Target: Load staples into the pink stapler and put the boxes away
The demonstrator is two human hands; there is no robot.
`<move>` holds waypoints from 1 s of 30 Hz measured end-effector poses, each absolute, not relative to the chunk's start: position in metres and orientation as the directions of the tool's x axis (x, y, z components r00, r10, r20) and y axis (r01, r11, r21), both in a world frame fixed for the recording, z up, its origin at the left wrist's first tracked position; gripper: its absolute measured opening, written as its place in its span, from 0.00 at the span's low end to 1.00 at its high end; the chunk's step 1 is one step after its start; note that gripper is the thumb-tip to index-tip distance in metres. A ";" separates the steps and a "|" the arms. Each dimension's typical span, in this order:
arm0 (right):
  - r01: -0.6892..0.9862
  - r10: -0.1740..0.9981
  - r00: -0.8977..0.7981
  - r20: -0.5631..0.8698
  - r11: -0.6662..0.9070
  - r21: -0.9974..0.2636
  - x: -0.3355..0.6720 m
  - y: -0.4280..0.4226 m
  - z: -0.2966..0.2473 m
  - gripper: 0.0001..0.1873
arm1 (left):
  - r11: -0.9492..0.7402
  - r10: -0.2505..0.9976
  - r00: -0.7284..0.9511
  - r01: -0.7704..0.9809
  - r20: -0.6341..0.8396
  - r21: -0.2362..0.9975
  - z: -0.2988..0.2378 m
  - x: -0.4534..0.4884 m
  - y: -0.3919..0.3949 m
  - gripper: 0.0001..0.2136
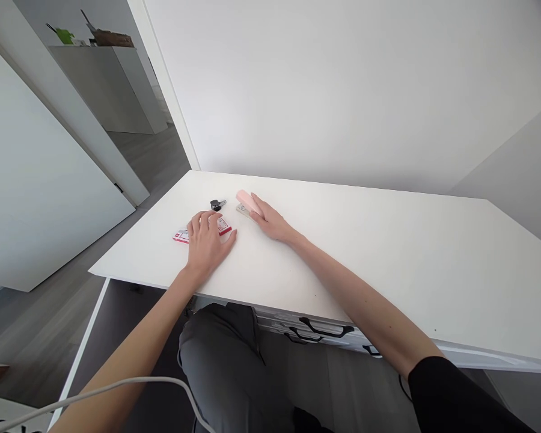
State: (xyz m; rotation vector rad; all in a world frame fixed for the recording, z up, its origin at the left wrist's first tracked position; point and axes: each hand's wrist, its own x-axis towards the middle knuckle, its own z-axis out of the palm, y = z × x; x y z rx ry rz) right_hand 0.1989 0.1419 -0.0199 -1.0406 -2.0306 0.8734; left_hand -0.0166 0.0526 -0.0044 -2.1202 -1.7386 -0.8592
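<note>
My left hand [207, 240] lies flat, fingers spread, on a small red and white box [224, 226] near the left end of the white desk [388, 252]. My right hand [270, 219] reaches forward beside it, fingers stretched out and resting against a pale pink stapler [246, 202]. The stapler lies on the desk, and the hand covers its near end. A small black and silver object [217, 204] sits just beyond the left hand's fingertips, untouched.
A white wall stands right behind the desk. To the left is an open doorway with a grey floor and a white cabinet [112, 84] beyond. A white cable [117, 388] crosses my lap below the desk's front edge.
</note>
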 end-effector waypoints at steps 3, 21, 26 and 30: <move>0.332 0.843 -0.463 0.274 0.452 -0.828 0.200 0.144 -0.021 0.40 | -0.181 0.827 0.041 0.963 0.560 0.197 -0.007 -0.022 0.054 0.24; 0.472 0.760 -0.532 0.374 0.633 -0.614 0.277 0.070 -0.025 0.23 | -0.382 0.854 0.289 0.913 0.432 0.144 0.004 -0.013 0.033 0.34; 0.451 0.693 -0.591 0.414 0.709 -0.543 0.275 0.069 -0.024 0.19 | -0.482 0.859 0.408 0.849 0.310 0.217 0.008 -0.019 0.027 0.29; 0.421 0.666 -0.588 0.458 0.736 -0.530 0.276 0.067 -0.023 0.15 | -0.511 0.850 0.426 0.809 0.310 0.291 0.009 -0.020 0.029 0.24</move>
